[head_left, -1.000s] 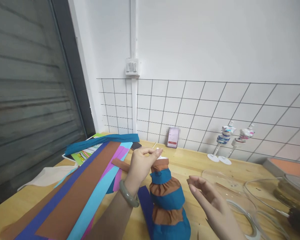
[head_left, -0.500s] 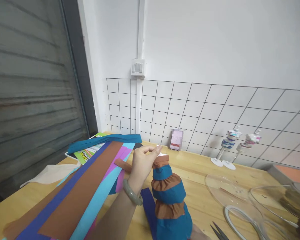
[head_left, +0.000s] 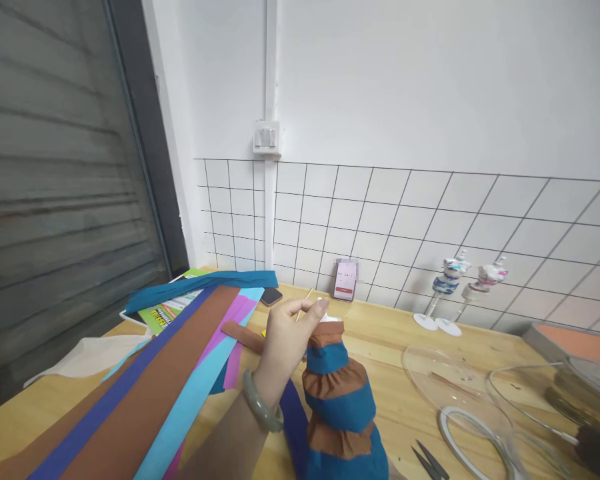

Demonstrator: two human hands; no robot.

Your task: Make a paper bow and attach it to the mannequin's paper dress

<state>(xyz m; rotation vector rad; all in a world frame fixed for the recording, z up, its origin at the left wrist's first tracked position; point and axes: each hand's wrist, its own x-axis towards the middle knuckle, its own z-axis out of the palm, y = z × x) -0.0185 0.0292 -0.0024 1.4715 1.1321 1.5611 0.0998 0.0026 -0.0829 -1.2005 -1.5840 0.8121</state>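
Left hand [head_left: 283, 340] pinched the white top [head_left: 334, 319] above the ruffled dress [head_left: 341, 407], best lightly; right hand [head_left: 396, 472], lower, was too hidden to tell.

On our table [head_left: 380, 347], the strips [head_left: 173, 360] lie at left, partly over the booklet [head_left: 155, 320]. To their right we have the wrapped form [head_left: 337, 400], our left hand [head_left: 293, 327] at its top. Behind it, the phone [head_left: 345, 283] stands by the wall [head_left: 405, 80], left of two figurines [head_left: 445, 285]. Right of the form lie the scissors [head_left: 433, 460], then the ring [head_left: 447, 432]; the spool [head_left: 575, 390] sits farther right, before the box [head_left: 575, 340].
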